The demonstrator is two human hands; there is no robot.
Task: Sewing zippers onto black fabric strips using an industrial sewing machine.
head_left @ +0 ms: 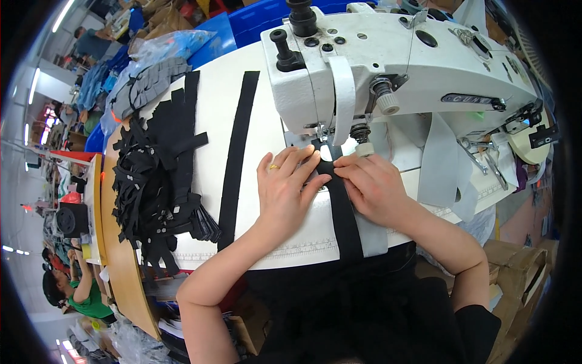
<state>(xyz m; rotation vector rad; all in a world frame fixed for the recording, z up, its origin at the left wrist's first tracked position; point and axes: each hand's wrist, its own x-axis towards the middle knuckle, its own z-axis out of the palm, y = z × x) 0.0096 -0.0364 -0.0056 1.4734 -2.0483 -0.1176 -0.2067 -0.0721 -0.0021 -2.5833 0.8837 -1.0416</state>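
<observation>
A white industrial sewing machine (400, 60) fills the upper right. A black fabric strip (343, 230) runs from under its needle down to the table's front edge, with a grey band (373, 236) along its right. My left hand (285, 188) is on the strip's left just below the needle, fingertips bent together onto it, with a ring on one finger. My right hand (376, 188) is on the other side, its fingertips closed on the strip's edge. A small white piece (325, 151) shows between the fingertips near the presser foot; what it is cannot be told.
A pile of black strips (151, 176) lies left on the white tabletop (276, 239), beside a lone long strip (236, 161). Grey straps (145, 88), scissors (491, 161), a blue bin (224, 24) and cardboard boxes (509, 285) surround it. Two co-workers (88, 291) (91, 45) are at left.
</observation>
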